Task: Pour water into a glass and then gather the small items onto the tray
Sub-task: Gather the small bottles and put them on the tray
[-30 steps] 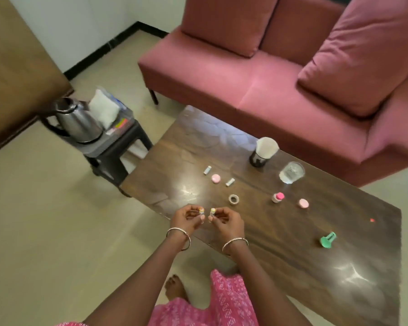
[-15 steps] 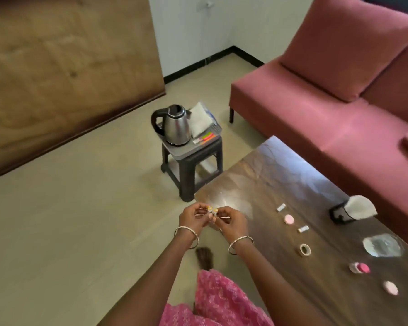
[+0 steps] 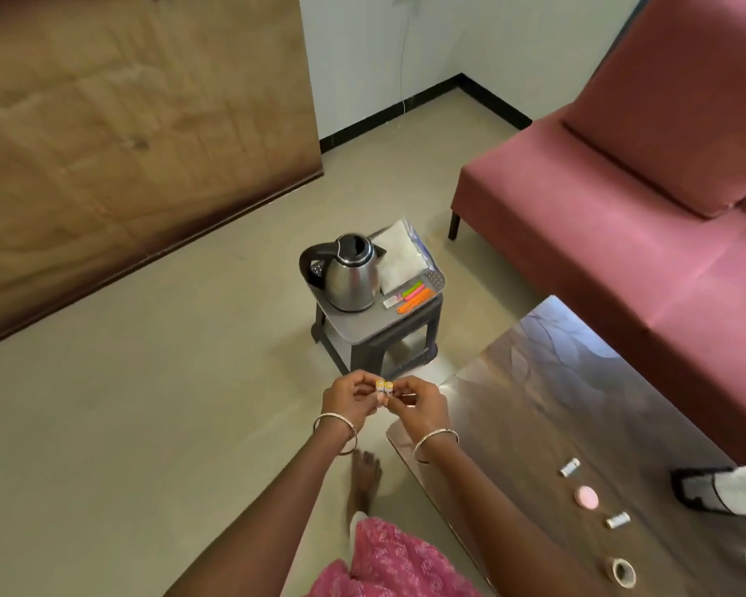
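My left hand (image 3: 350, 400) and my right hand (image 3: 415, 406) meet in front of me, each pinching a small vial with a yellow cap: the left vial (image 3: 380, 389) and the right vial (image 3: 388, 389) touch side by side. Beyond them a grey tray (image 3: 375, 323) lies on a dark stool, carrying a steel kettle (image 3: 349, 273), a white cloth (image 3: 400, 257) and orange and green markers (image 3: 415, 296). On the brown table (image 3: 556, 402) to the right lie two white vials (image 3: 569, 467), (image 3: 618, 520), a pink disc (image 3: 586, 497) and a tape roll (image 3: 623, 572).
A pink sofa (image 3: 647, 234) runs along the table's far side. A black holder with white paper (image 3: 715, 489) stands at the right edge. A wooden panel (image 3: 126, 122) fills the upper left. Bare beige floor (image 3: 147, 424) spreads to the left, with my foot (image 3: 364, 480) below my hands.
The view has swung left from the table toward the stool and kettle. My hands have kept hold of the two vials and brought them together.
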